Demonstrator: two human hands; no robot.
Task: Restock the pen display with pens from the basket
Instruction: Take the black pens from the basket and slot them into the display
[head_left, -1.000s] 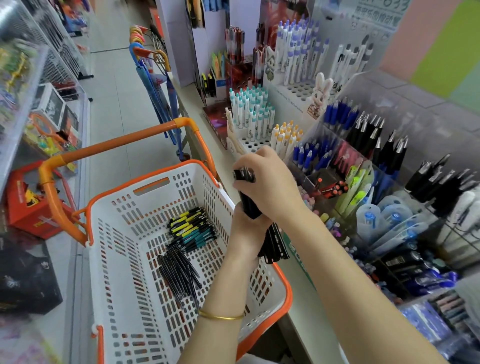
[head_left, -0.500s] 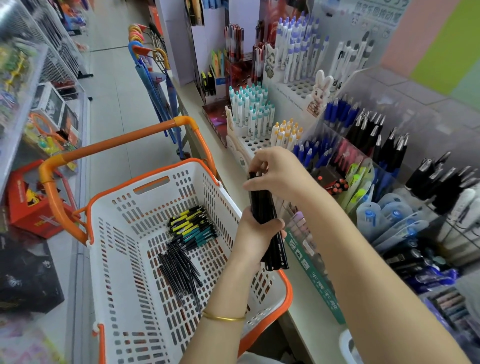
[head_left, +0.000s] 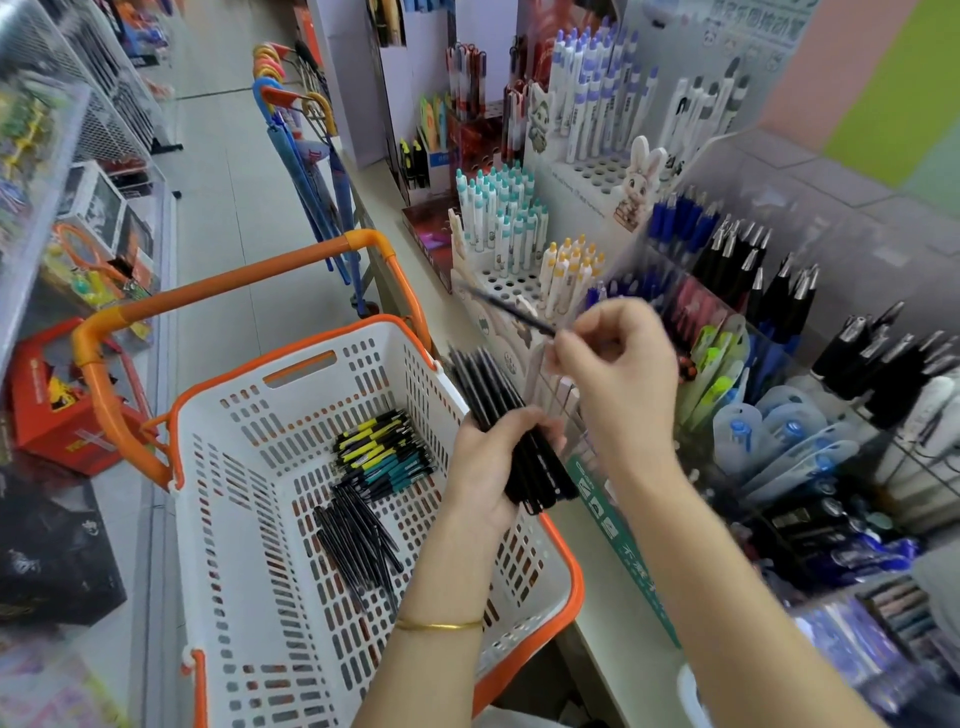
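The white basket (head_left: 223, 519) stands just beside the display, within reach of both hands. On its floor lie loose black pens (head_left: 358, 540) and a bunch of yellow- and teal-barrelled pens (head_left: 384, 452), all lying flat on the diagonal. Over its right rim the left hand (head_left: 483, 467) wraps its fingers round a bundle of black pens (head_left: 488, 384), probably kept together as a ready supply. The bundle's long axis runs from upper left to lower right. The right hand (head_left: 623, 374) pinches a single black pen (head_left: 511, 309) by one end. The pen is blurred and almost level, its free end pointing up and left. It is likely meant for a slot in the pen display (head_left: 810, 208) just beyond.
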